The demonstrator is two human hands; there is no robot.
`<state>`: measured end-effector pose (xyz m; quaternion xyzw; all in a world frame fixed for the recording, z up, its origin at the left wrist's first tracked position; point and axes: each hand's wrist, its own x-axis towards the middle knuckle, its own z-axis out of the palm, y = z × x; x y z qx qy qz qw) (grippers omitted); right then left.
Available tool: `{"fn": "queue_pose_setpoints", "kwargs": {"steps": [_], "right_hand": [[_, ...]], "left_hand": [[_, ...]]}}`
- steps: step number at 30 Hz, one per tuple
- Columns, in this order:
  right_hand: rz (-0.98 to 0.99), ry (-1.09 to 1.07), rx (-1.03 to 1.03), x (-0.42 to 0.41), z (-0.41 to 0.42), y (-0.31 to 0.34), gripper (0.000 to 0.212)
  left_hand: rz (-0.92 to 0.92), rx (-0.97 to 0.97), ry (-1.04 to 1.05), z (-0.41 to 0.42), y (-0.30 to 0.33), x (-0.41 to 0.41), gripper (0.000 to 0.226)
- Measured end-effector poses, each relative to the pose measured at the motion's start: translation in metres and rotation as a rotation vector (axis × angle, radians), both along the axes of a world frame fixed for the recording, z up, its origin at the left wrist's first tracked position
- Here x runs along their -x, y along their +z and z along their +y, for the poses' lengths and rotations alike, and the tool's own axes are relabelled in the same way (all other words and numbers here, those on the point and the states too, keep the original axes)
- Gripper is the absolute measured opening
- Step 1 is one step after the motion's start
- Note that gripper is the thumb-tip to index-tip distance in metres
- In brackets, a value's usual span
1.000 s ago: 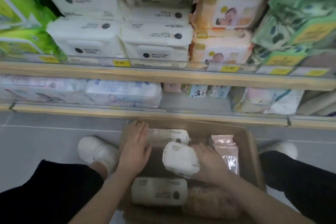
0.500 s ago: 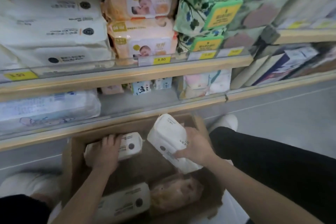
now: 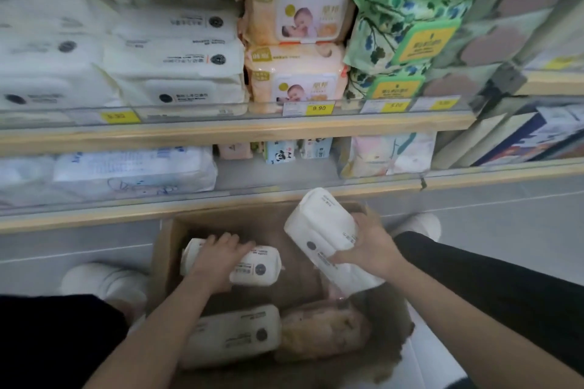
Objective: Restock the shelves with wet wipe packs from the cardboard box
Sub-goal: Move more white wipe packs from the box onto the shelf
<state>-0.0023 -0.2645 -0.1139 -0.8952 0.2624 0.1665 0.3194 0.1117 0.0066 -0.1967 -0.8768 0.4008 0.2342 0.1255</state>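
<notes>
Head view, only one. Cardboard box [image 3: 164, 249] open on the floor below the lower shelf [image 3: 126, 215].

Counts in the box: 2 white wet wipe packs lying flat, the far pack [image 3: 262, 265] under the left hand and the near pack [image 3: 234, 333] toward the camera; 1 tan pack [image 3: 322, 330] beside the near pack on its right. A 3rd white one, the lifted pack [image 3: 319, 230], is in the right hand above the box's right side, tilted, upper end toward the shelf edge.

Upper shelf [image 3: 234, 131]: white packs [image 3: 177, 54] stacked at left, blurred, count unclear; 2 orange baby packs [image 3: 297, 50] stacked; 2 green leaf-print packs [image 3: 401, 38] stacked. Yellow price tags along the rail, 4 visible.

Lower shelf: pale blue-white packs at left, small packs at the back, count not readable.

Left hand [image 3: 218, 257]: palm down on the far pack, fingers curled over its far edge, forearm reaching in from lower left.

Right hand [image 3: 366, 246]: fingers and thumb wrapped round the lifted pack's side, gripping it, forearm coming from lower right.
</notes>
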Motion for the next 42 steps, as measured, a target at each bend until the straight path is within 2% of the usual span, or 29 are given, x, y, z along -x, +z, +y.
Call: {"fn": "queue_pose_setpoints", "kwargs": {"steps": [5, 9, 13, 17, 19, 24, 29, 31, 35, 39, 42], "right_hand": [[-0.069, 0.096, 0.052, -0.001, 0.007, 0.047, 0.088], [-0.155, 0.148, 0.081, -0.004, 0.016, 0.089, 0.084], [-0.259, 0.237, 0.132, -0.023, 0.03, 0.136, 0.079], [-0.341, 0.335, 0.229, -0.06, 0.049, 0.175, 0.093], [-0.391, 0.379, 0.271, -0.081, 0.063, 0.193, 0.098], [-0.555, 0.475, 0.381, -0.147, 0.106, 0.235, 0.084], [-0.637, 0.593, 0.572, -0.221, 0.152, 0.265, 0.092], [-0.582, 0.626, 0.655, -0.249, 0.164, 0.273, 0.089], [-0.462, 0.683, 0.679, -0.297, 0.161, 0.252, 0.09], [-0.563, 0.604, 0.861, -0.308, 0.172, 0.218, 0.091], [-0.741, 0.68, 1.021, -0.303, 0.186, 0.197, 0.091]], "left_hand": [[-0.047, 0.123, 0.03, 0.014, 0.055, 0.007, 0.092], [-0.039, 0.249, 0.144, 0.031, 0.109, 0.008, 0.092], [-0.072, 0.373, 0.263, 0.053, 0.166, 0.008, 0.107], [-0.226, 0.424, 0.268, 0.084, 0.209, -0.01, 0.102], [-0.287, 0.473, 0.322, 0.107, 0.221, -0.024, 0.104], [-0.387, 0.572, 0.544, 0.162, 0.232, -0.057, 0.103], [-0.452, 0.586, 0.614, 0.19, 0.238, -0.088, 0.1], [-0.469, 0.596, 0.63, 0.197, 0.238, -0.099, 0.099], [-0.463, 0.62, 0.65, 0.201, 0.233, -0.117, 0.098], [-0.431, 0.638, 0.664, 0.202, 0.232, -0.123, 0.1], [-0.428, 0.641, 0.663, 0.2, 0.23, -0.123, 0.101]]}}
